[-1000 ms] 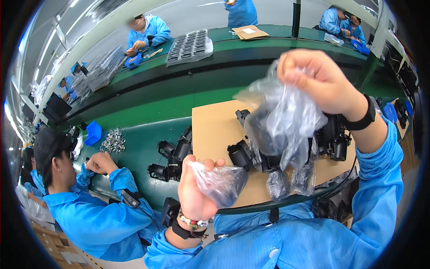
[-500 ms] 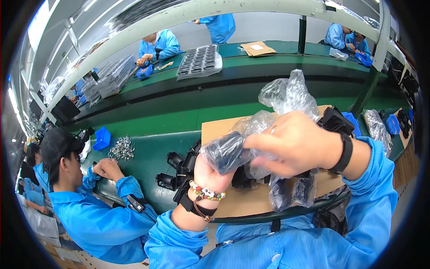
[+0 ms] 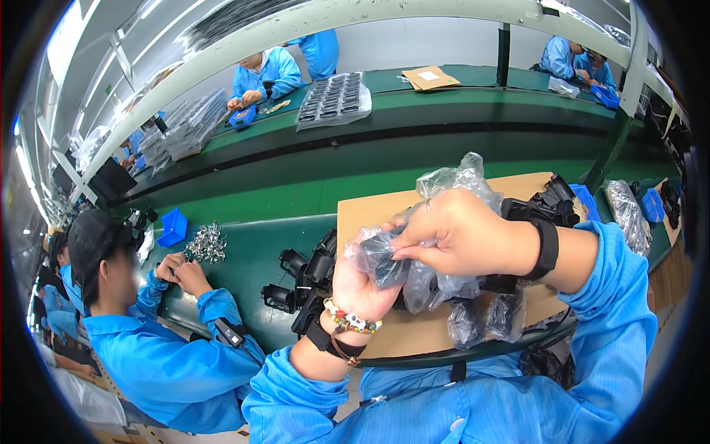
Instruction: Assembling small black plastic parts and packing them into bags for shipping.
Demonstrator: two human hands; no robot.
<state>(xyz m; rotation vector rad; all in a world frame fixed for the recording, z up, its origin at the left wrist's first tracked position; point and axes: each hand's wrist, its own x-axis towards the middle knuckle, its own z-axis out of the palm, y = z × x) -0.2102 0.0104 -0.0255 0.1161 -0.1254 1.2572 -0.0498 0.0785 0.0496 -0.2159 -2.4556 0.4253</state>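
Over the cardboard, my left hand (image 3: 362, 287) is palm up, its fingers curled round a dark part in a clear plastic bag (image 3: 379, 260). My right hand (image 3: 470, 235) pinches the plastic at the right side of this same part, thumb and forefinger together. Loose clear bags (image 3: 457, 177) bunch up just behind my right hand and partly under it. Two more bagged dark parts (image 3: 464, 323) lie close together below my right wrist. Bare black parts (image 3: 309, 272) are heaped to the left of my left hand, and others (image 3: 551, 203) lie beyond my right wrist.
Brown cardboard (image 3: 414, 337) covers part of the green table (image 3: 244, 277). At left a co-worker (image 3: 159, 348) handles small pieces beside a metal-clip pile (image 3: 207, 243) and a blue bin (image 3: 173, 226). A green conveyor belt (image 3: 310, 174) runs behind; a metal post (image 3: 617, 140) stands at right.
My right hand, blurred before, has settled at the bagged part and pinches its plastic. The wrapping looks more gathered now, and the loose bags behind have sunk lower.
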